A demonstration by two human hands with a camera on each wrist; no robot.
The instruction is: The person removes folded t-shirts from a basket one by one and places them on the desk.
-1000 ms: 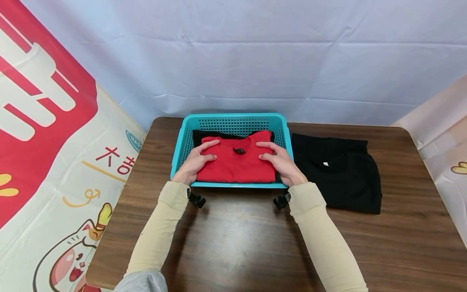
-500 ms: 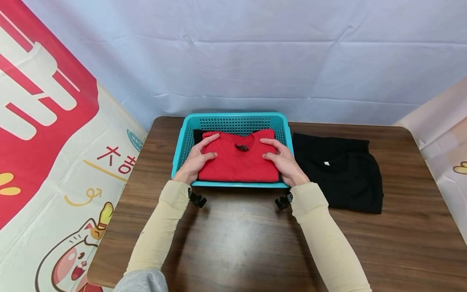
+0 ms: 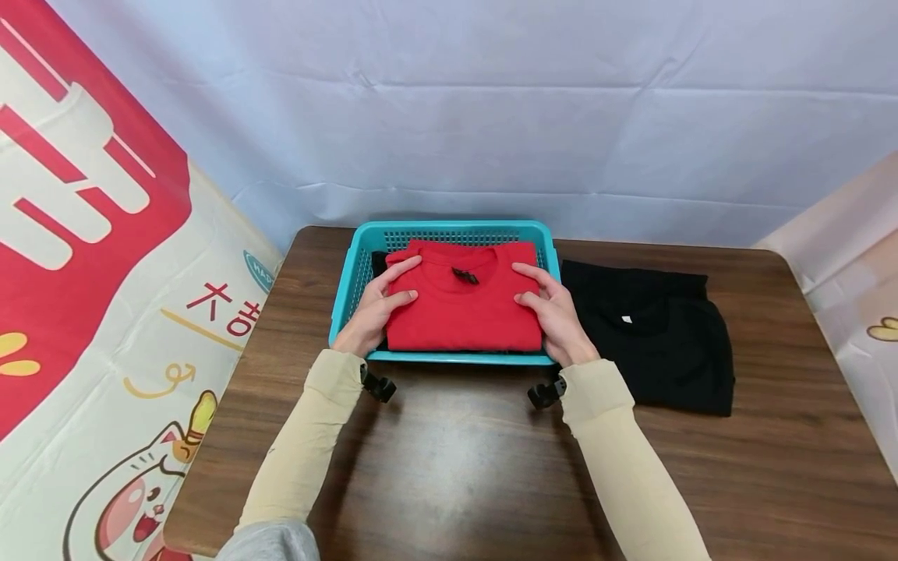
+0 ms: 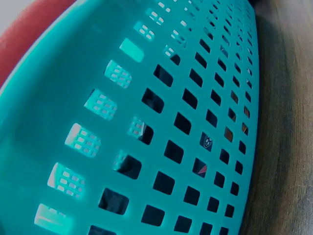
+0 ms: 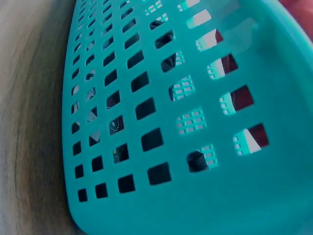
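A folded red T-shirt point(image 3: 466, 312) with a black neck label lies level across the turquoise plastic basket point(image 3: 456, 227) in the head view. My left hand point(image 3: 375, 308) grips its left side, thumb on top, the fingers' undersides hidden. On the opposite side my right hand point(image 3: 556, 312) holds it the same way, thumb and forefinger over the cloth. Dark folded cloth point(image 3: 379, 262) shows under it at the basket's left. Both wrist views look at the perforated wall point(image 4: 161, 181) of the basket, with dark fabric behind the holes and red cloth point(image 5: 301, 14) above the rim.
To the right of the basket, a folded black T-shirt point(image 3: 659, 343) with a small white label lies on the brown wooden table point(image 3: 449, 467). A white curtain point(image 3: 491, 140) hangs behind the table, and a printed red and white cloth point(image 3: 140, 312) on the left.
The red T-shirt has risen a little in both hands and shifted slightly right, covering more of the dark cloth in the basket. The right hand has moved slightly right; the black T-shirt stays put.
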